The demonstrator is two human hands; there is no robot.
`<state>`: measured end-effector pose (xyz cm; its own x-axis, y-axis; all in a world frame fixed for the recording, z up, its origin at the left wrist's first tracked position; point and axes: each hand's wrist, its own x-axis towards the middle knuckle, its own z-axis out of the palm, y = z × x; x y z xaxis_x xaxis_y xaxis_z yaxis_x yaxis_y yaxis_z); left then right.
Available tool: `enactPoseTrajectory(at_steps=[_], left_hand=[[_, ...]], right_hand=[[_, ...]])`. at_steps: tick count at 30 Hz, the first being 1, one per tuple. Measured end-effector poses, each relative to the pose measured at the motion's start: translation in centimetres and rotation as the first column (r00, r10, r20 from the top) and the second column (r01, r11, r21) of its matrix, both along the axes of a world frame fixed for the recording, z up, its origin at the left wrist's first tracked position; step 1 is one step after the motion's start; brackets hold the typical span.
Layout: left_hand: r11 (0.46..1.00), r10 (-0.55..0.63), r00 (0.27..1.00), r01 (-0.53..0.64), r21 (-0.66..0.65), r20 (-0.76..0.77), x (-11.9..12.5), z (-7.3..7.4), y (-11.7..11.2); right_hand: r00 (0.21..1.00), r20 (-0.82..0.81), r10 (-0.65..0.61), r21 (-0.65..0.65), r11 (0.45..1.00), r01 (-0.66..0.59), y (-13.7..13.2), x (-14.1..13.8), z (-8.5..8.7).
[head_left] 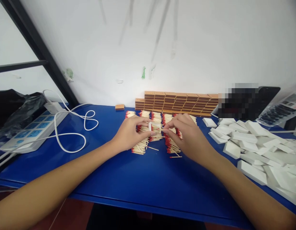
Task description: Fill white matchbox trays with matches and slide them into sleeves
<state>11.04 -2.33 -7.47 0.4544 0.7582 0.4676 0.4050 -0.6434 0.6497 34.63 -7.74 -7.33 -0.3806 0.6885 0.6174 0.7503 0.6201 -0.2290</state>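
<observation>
Pinched in left hand (pixel 128 132): white boxy tray (pixel 150 126); at its end, right hand (pixel 186 134) in pinch, object unclear; beneath: red-tipped wooden matches (pixel 172 147); toward front edge: smooth blue table (pixel 138 182).

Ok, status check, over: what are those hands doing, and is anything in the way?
Left hand gripping small white tray. Right hand fingertips at tray's right end, grip unclear. Match piles crowding close around both hands.

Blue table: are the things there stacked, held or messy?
Left hand: pinching white tray
Right hand: at the tray, grip unclear
Matches: loose, in rough rows
Matchboxes: stacked
Single matchbox: lying apart
White pieces: heaped
White cable: loosely looped
Adapter: apparently plugged into power strip
</observation>
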Motion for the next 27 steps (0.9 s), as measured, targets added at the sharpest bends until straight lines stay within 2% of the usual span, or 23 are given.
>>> enactPoseTrajectory(at_steps=[5, 11, 20, 22, 24, 27], left_hand=[[0.980, -0.101, 0.989, 0.117, -0.164, 0.105, 0.4, 0.3, -1.1], [0.934, -0.110, 0.984, 0.152, -0.324, 0.142, 0.5, 0.1, -1.2], [0.952, -0.072, 0.986, 0.114, -0.283, 0.153, 0.6, 0.5, -1.0], [0.963, -0.034, 0.984, 0.078, -0.256, 0.175, 0.5, 0.4, -0.6], [0.974, 0.010, 0.984, 0.030, -0.222, 0.179, 0.4, 0.2, -0.1], [0.982, 0.045, 0.985, -0.013, -0.188, 0.168, 0.2, -0.1, 0.5]], right_hand=[[0.999, -0.003, -0.036, 0.071, 0.997, 0.036, 0.0, -0.4, -0.2], [1.000, -0.012, 0.003, 0.060, 0.998, -0.002, 0.1, -0.5, -0.5], [0.994, -0.103, -0.019, 0.078, 0.997, 0.027, -0.4, -0.8, 0.2], [0.994, -0.109, -0.005, 0.017, 1.000, 0.007, -0.7, -0.7, 0.5], [0.996, -0.070, 0.064, -0.126, 0.989, -0.072, -0.9, -0.7, 0.6], [0.988, 0.029, 0.151, -0.345, 0.929, -0.132, -1.4, -0.8, 0.6]])
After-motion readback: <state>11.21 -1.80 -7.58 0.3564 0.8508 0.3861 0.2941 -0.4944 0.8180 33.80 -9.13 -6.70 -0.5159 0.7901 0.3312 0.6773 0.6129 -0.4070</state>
